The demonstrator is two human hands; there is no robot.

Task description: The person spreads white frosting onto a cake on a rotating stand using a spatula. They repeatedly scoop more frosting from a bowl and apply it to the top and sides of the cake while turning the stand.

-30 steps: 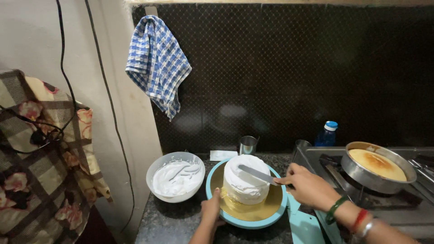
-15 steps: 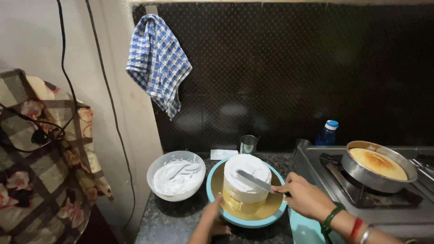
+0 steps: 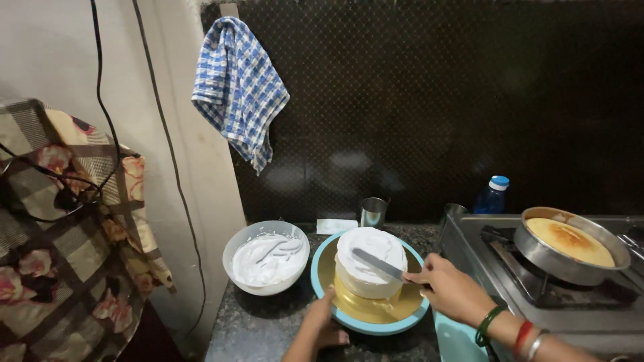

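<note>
Head view, down onto counter (image 3: 268,322)

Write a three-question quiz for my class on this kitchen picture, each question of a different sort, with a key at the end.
1. True or false: the right hand holds a flat metal spatula against the white frosted cake.
2. Which thing does the left hand touch? A) the bowl of white cream B) the blue turntable C) the steel cup
3. Fill in: the round pan with a browned cake sits on the ____.

Key
1. True
2. B
3. Stove
</note>
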